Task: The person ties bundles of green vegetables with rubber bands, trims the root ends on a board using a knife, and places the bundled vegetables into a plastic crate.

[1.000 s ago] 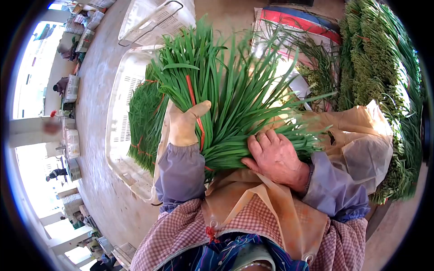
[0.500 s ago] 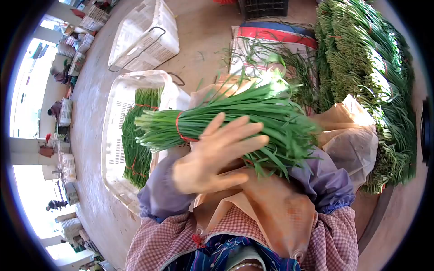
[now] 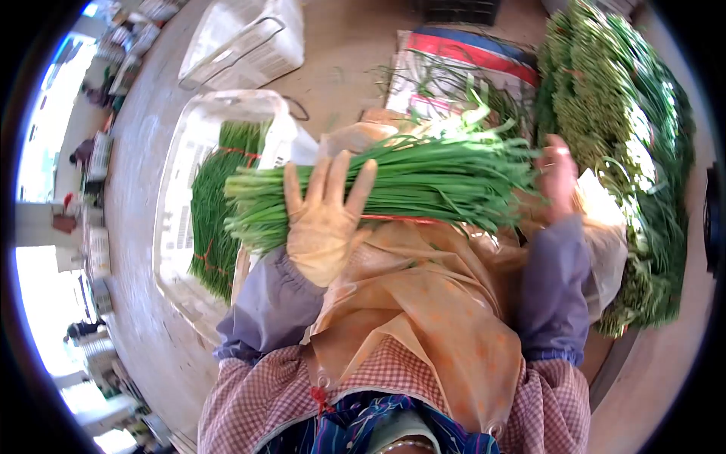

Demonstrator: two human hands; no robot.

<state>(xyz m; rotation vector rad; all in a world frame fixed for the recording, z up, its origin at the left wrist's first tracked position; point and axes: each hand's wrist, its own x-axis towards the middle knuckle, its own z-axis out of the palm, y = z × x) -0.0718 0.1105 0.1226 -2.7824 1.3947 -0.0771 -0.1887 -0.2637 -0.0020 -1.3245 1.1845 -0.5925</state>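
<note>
A bundle of garlic chives (image 3: 446, 181) lies crosswise over my lap, pale stem ends to the left, leaf tips to the right. My left hand (image 3: 325, 227), in a pale glove, rests flat on the bundle near the stem ends with its fingers spread. It hides the place where a red band ran round the stems. Beside the leaf tips is my right hand (image 3: 558, 178), seen edge-on and slightly blurred, fingers stretched out and holding nothing. Beneath the bundle spreads a tan plastic apron (image 3: 423, 280).
At the left stands a white crate (image 3: 170, 219) holding banded chive bundles (image 3: 215, 204). Another white crate (image 3: 265, 57) is behind it. Loose leaves lie on a striped sack (image 3: 476, 57) ahead. A tall pile of greens (image 3: 597, 98) borders the right side.
My left hand has slid left along the bundle and now lies flat over the band's place. My right hand has come into sight beside the leaf tips. The bundle lies more level.
</note>
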